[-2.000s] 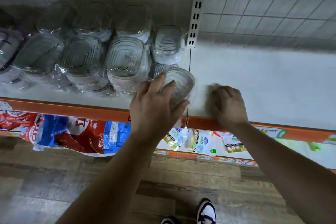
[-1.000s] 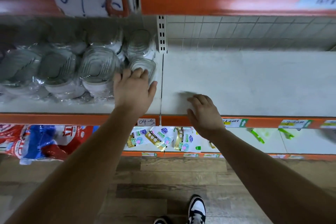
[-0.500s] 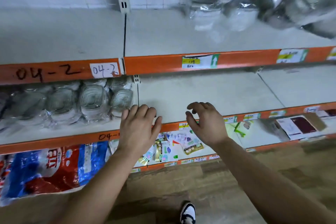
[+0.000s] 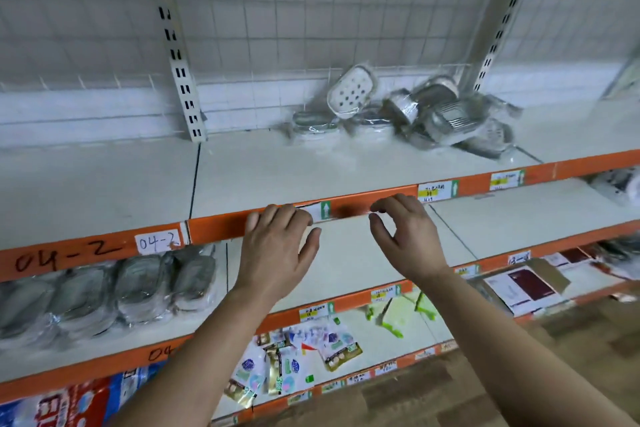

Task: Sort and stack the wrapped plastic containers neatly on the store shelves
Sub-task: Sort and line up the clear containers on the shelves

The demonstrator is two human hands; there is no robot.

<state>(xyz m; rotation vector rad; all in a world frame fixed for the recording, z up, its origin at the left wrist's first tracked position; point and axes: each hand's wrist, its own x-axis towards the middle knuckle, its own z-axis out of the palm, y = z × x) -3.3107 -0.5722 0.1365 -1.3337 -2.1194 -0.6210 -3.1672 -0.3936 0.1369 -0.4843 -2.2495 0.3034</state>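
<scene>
Both hands empty here. My left hand [image 4: 277, 246] hovers in front of the orange shelf edge [image 4: 221, 229], fingers spread and relaxed, nothing in it. My right hand [image 4: 405, 236] hangs just beside it, fingers loosely bent, thumb apart, also holding nothing.

Down to my left, on the shelf below that edge, the row of wrapped containers [image 4: 138, 288] sits packed side by side, each touching its neighbour. That lot I'd call sorted.

So the job now, I reckon, is the heap of wrapped containers [image 4: 446, 121] at the back of the upper shelf [image 4: 277, 177], off to my right and well apart from both hands. It's a jumble: a white tray with holes [image 4: 351, 88] leans tilted against the wire back [image 4: 277, 28], and the grey ones below and to its right lie tipped over one another.

To do it well I'd lift one at a time off the top, a hand on each side. The film looks slippery, and tugging a low one would likely bring the rest sliding. Like with like, then set them square.

What's inside? It's blurred and glary from here, but they look empty apart from their own lids or inserts.
</scene>
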